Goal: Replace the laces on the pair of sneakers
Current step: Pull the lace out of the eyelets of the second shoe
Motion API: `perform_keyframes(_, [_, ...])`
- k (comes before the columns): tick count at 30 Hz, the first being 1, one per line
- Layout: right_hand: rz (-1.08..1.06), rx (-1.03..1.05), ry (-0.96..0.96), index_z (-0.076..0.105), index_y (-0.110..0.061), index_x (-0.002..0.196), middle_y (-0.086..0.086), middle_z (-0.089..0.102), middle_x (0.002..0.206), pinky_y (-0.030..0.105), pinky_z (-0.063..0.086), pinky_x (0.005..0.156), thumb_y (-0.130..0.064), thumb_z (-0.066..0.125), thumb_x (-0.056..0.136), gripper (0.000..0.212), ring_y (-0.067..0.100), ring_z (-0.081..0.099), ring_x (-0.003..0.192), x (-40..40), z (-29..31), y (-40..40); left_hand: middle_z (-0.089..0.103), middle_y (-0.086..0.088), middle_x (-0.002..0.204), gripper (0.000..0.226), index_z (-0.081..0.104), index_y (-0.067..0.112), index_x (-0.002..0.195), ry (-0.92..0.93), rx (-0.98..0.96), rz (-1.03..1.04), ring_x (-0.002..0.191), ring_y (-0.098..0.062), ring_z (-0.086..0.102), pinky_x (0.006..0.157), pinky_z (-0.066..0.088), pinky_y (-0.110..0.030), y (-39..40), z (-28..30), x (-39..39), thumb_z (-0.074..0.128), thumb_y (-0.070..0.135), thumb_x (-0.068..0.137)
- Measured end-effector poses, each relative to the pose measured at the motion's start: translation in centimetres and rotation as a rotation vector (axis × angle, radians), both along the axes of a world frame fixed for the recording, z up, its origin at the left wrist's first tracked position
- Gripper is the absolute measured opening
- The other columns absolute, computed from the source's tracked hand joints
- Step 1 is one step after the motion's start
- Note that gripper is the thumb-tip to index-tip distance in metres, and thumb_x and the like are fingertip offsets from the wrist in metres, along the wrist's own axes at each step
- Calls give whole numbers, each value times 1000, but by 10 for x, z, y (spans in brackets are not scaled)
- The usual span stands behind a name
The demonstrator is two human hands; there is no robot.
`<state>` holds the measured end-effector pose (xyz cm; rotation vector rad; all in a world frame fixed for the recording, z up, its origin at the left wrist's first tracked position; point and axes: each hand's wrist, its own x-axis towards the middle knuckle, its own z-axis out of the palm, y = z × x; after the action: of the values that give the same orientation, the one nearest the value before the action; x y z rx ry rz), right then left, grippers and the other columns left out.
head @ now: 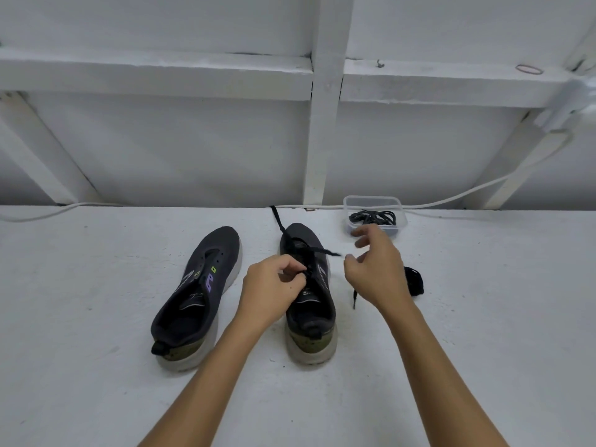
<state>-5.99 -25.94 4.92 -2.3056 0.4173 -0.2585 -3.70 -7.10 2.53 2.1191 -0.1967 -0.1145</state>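
The right-hand dark mesh sneaker with a pale sole stands toe away from the person on the white painted surface, part-laced with a flat black lace. The left hand pinches the lace at the eyelet row over the tongue, fingers curled round it. The right hand hovers just beside the shoe's outer edge with fingers loosely spread; whether it touches the lace end that points towards it cannot be told. One lace tail runs past the toe towards the wall. In the inspector's judgement the step in hand is threading one crossing: the left pinch should hold the laced section flat and taut while the right hand takes the free end and draws it through without twist, keeping both tails even. The left-hand dark mesh sneaker with a purple and green tongue tag lies near, eyelets bare, not yet laced. A clear plastic tub holding a coiled black lace stands behind the right hand; a bundled black lace lies partly hidden by that wrist, and its loose end could snag. A white cable runs along the wall, well apart
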Motion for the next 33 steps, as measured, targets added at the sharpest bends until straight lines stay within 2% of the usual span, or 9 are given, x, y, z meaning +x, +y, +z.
perform_keyframes(4, [268, 46, 266, 71, -30, 84, -17, 71, 83, 20, 45, 68, -30, 74, 82, 3, -2, 62, 72, -8, -4, 2, 74, 17, 85, 7, 76, 27, 87, 97, -88, 34, 78, 5, 67, 70, 49, -10, 0, -1, 2, 77, 20, 85])
perform_keyframes(5, [305, 56, 289, 72, -30, 82, -18, 71, 81, 19, 45, 67, -35, 78, 80, 8, -3, 62, 71, -10, -7, 4, 75, 16, 85, 7, 77, 26, 88, 138, -128, 45, 79, 5, 68, 71, 49, -10, 1, -1, 3, 78, 20, 85])
perform_keyframes(8, [274, 14, 235, 68, -29, 82, -15, 70, 79, 21, 51, 68, -45, 85, 73, 25, 1, 65, 74, -9, -18, 13, 77, 11, 87, 10, 79, 24, 90, 253, -264, 22, 85, 1, 70, 73, 50, -10, 4, -1, 2, 78, 15, 84])
perform_keyframes(11, [212, -51, 160, 62, -28, 83, -13, 69, 75, 27, 52, 70, -41, 79, 76, 23, 7, 65, 75, -9, -24, 23, 77, 12, 87, 11, 79, 23, 89, 317, -328, 14, 81, 5, 69, 65, 47, -7, 6, 0, 4, 78, 13, 85])
perform_keyframes(19, [95, -114, 57, 59, -24, 82, -10, 65, 67, 29, 46, 65, -42, 64, 86, 20, 15, 61, 69, -13, -29, 42, 71, 9, 90, 4, 71, 21, 92, 301, -232, 29, 62, 8, 61, 58, 45, -9, 8, 0, 9, 68, 19, 93])
perform_keyframes(23, [59, -55, 18, 54, -20, 74, -5, 60, 62, 29, 38, 54, -33, 58, 91, 22, 15, 56, 60, -11, -26, 43, 66, 11, 85, 9, 66, 21, 88, 358, -247, 26, 63, 6, 60, 56, 43, -10, 7, 1, 10, 62, 20, 96])
perform_keyframes(27, [42, 290, 42, 61, -14, 73, -4, 55, 60, 24, 39, 60, -21, 61, 90, 18, 10, 49, 60, -8, -24, 41, 67, 4, 88, 18, 63, 19, 81, 533, -357, 39, 98, -17, 64, 84, 50, -43, 7, 4, 14, 51, 19, 93])
perform_keyframes(30, [64, 752, 112, 70, -8, 80, 1, 54, 68, 30, 38, 66, -16, 62, 92, 16, 14, 47, 68, -5, -17, 35, 65, 7, 80, 23, 61, 20, 72, 611, -526, 42, 91, -14, 60, 83, 43, -42, 7, 11, 16, 47, 15, 89])
perform_keyframes(33, [100, 1180, 147, 67, -17, 73, 4, 62, 83, 32, 33, 66, -24, 62, 85, 14, 13, 46, 67, -6, -12, 25, 59, 6, 73, 12, 55, 22, 64, 646, -735, -22, 81, -14, 53, 83, 35, -46, 15, 21, 22, 50, 20, 74])
